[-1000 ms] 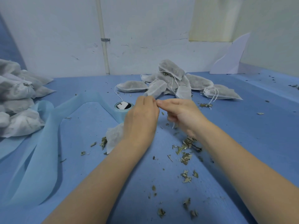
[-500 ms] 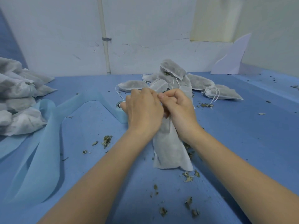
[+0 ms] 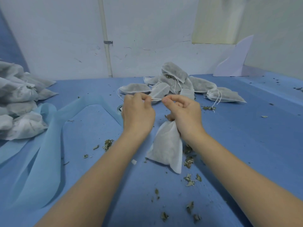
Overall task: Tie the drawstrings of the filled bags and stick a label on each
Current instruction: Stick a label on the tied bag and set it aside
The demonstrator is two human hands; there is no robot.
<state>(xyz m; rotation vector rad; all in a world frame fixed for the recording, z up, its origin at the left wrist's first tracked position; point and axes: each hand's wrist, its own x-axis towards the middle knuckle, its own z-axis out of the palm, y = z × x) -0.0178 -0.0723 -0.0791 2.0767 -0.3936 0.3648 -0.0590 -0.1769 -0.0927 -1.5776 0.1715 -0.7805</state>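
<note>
1. Filled white drawstring bag (image 3: 166,145) lay on the blue table (image 3: 246,145), its gathered neck up under the right hand, its bottom corner toward the camera.
2. Right hand (image 3: 183,112) was curled, its lower fingers clamped on the bag's neck; thumb and forefinger pinched one end of the white drawstring (image 3: 156,99).
3. Left hand (image 3: 138,112) sat just left of the bag, not touching the bag body, fingers curled, fingertips pinching the other end of the drawstring.
4. The drawstring ran short and taut between the two hands, above the bag's neck. Whether a knot was formed: cannot tell, too small.
5. Pile of filled bags (image 3: 178,82) lay beyond the bag, near the wall, with loose white strings hanging out.
6. A second pile of tied bags (image 3: 18,102) sat far left of the bag at the table edge.
7. Light blue fabric strip (image 3: 49,136) looped across the table left of the bag, its end running behind the left hand.
8. A small round object (image 3: 120,108) showed partly behind the left hand; what it was, cannot tell.
9. Dried leaf crumbs (image 3: 190,180) were scattered around the bag, mostly on its near and right sides, a few on its left.
10. White paper sheet (image 3: 234,59) leaned on the wall far beyond and right of the bag.
</note>
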